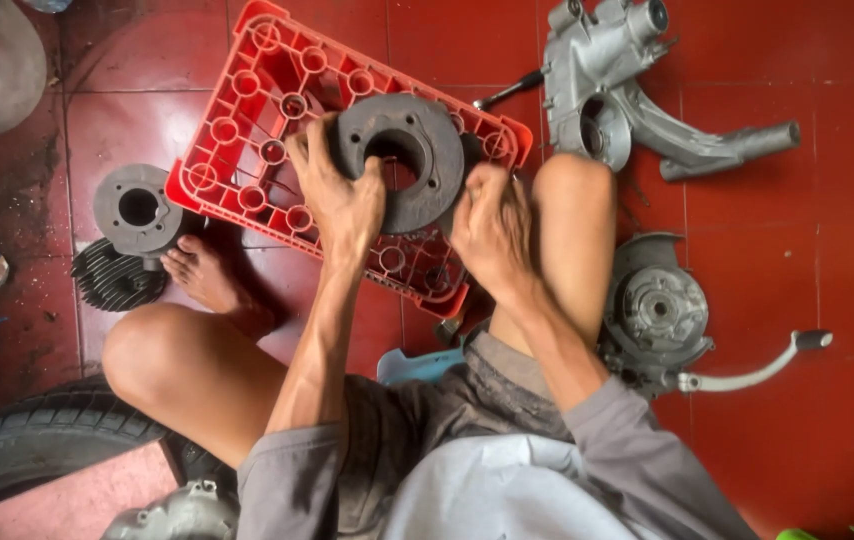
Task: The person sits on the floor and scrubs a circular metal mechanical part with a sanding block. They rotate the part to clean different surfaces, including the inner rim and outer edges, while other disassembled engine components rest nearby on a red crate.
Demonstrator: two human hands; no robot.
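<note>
Grey metal cylinder (409, 150), round with a large centre bore and small holes around the flange, held bore-up over the upturned red plastic crate (247, 110), toward the crate's right edge. Left hand (339, 195) curled around cylinder's left rim, fingers spread over the top face, thumb near the bore. Right hand (492, 228) at cylinder's lower right side, fingers bent and pressed together against the rim; fingertips hidden, so exact grip not readable. Both forearms reaching out of grey sleeves.

Crate lying tilted on the red tiled floor (827, 440), underside up, ribbed with round sockets. Bare foot (202, 275) resting at crate's near left corner; right knee (572, 200) raised just beside crate's right corner.

Second grey cylinder (137, 210) on the floor left of the crate, just beside its left corner, bore up. Dark finned cylinder head (112, 275) touching it on the near side, next to the foot.

Silver engine casing (627, 90) on the floor past the crate's far right corner, tube arm pointing right. Round engine cover with a kick lever (662, 315) right of the knee, lever ending in a black rubber tip. Black tyre (37, 440) at the near left edge of the view. Blue item under the legs, partly hidden, not identifiable.
</note>
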